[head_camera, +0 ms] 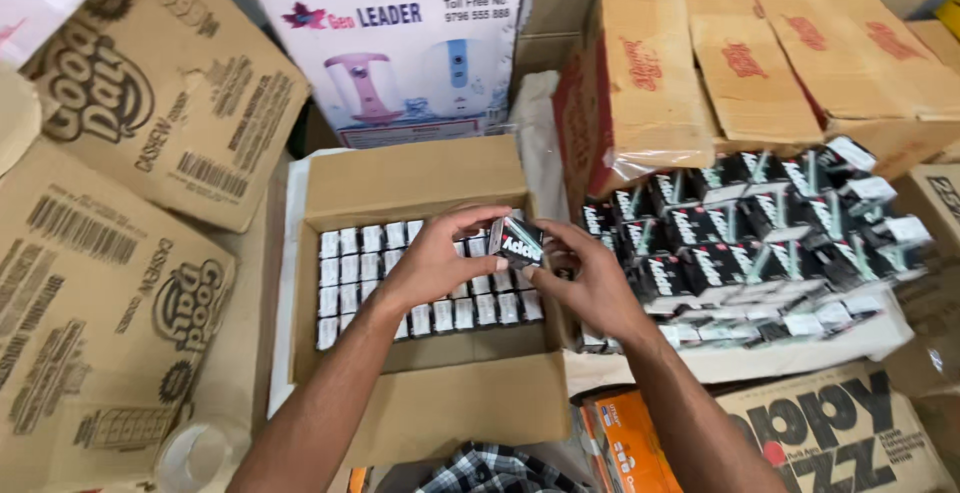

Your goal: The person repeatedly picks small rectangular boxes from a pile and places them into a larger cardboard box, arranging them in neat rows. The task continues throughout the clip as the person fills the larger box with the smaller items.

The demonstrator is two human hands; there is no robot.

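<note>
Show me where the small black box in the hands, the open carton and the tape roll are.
small black box [518,244], head view, its printed front face
open carton [415,181], head view, its far flap
tape roll [198,456], head view, its clear rim

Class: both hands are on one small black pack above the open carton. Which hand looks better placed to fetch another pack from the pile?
Probably the right hand: it is nearer the pile of black packs. The left hand hangs over the open carton.

Small black packet with white lettering [518,243], held over plain brown open cardboard carton [440,408] filled with rows of white-ended black packets [420,278]. Right: heap of black-and-white packets [760,233]. Far: white box with pink top edge [400,53]. Near: orange carton [635,443], black-white checked cloth [490,471].
</note>
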